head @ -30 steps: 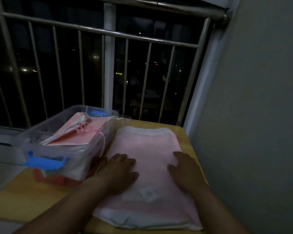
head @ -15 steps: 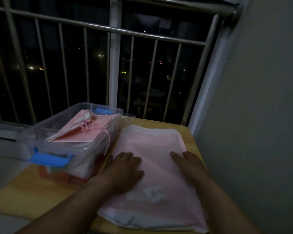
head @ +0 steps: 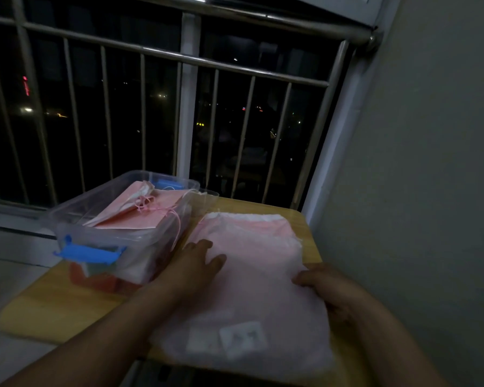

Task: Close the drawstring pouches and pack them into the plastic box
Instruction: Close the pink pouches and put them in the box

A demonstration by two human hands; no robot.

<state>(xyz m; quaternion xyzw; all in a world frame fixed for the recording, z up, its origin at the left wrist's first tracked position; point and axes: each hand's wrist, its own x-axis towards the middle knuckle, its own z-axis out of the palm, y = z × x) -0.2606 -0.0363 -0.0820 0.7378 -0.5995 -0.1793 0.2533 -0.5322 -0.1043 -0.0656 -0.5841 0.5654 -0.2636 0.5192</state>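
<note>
A stack of pink drawstring pouches (head: 252, 247) lies flat on the small wooden table (head: 48, 305), with white labels near its front end. My left hand (head: 196, 263) rests flat on the stack's left edge, fingers straight. At the stack's right edge my right hand (head: 330, 289) has its fingers bent over the top pouch. Left of the stack stands the clear plastic box (head: 76, 203) with blue latches. It holds pink pouches (head: 140, 216) tied with a pink drawstring that hangs over its right wall.
A window with metal railing bars (head: 190, 107) runs behind the table, dark outside. A grey wall (head: 430, 191) stands close along the table's right side. The table's front edge is just below the stack.
My right hand slid from the middle of the stack back to its right edge, and its fingers curled. My left hand shifted slightly left. The camera view moved closer and a little left.
</note>
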